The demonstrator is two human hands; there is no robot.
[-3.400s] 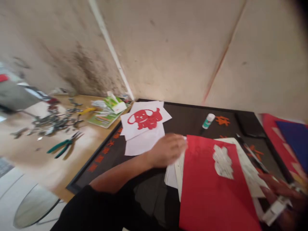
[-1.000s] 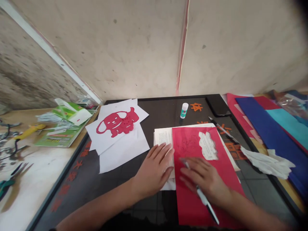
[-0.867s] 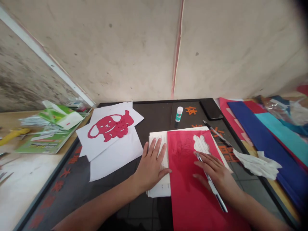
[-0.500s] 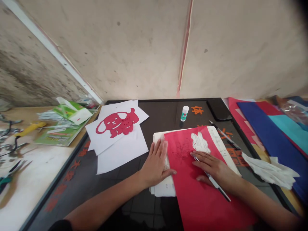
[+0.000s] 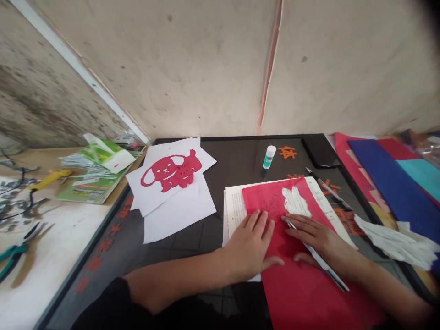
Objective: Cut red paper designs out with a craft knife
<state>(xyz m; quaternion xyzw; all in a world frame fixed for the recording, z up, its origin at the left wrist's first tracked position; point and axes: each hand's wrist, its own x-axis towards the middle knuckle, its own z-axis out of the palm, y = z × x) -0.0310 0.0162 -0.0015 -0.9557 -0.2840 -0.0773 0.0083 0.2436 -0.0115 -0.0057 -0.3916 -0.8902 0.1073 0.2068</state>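
Note:
A red paper sheet (image 5: 302,293) with a rabbit-shaped hole (image 5: 296,202) lies on printed white pages (image 5: 235,208) on a black cutting mat (image 5: 192,270). My left hand (image 5: 252,245) lies flat with fingers spread, pressing on the red sheet's left edge and the pages. My right hand (image 5: 318,238) rests on the red sheet just below the hole and holds a thin craft knife (image 5: 318,259), its tip near the hole's lower edge.
White sheets with a red dog cut-out (image 5: 172,172) lie at the mat's left. A glue stick (image 5: 269,157), a phone (image 5: 319,151) and another pen knife (image 5: 326,188) lie behind. Crumpled tissue (image 5: 395,240) and coloured paper (image 5: 395,188) at right. Pliers (image 5: 17,252) and clutter at left.
My left hand has slid rightward from the white pages onto the red sheet's edge. The right hand with the knife has stayed under the rabbit-shaped hole. The camera has shifted slightly.

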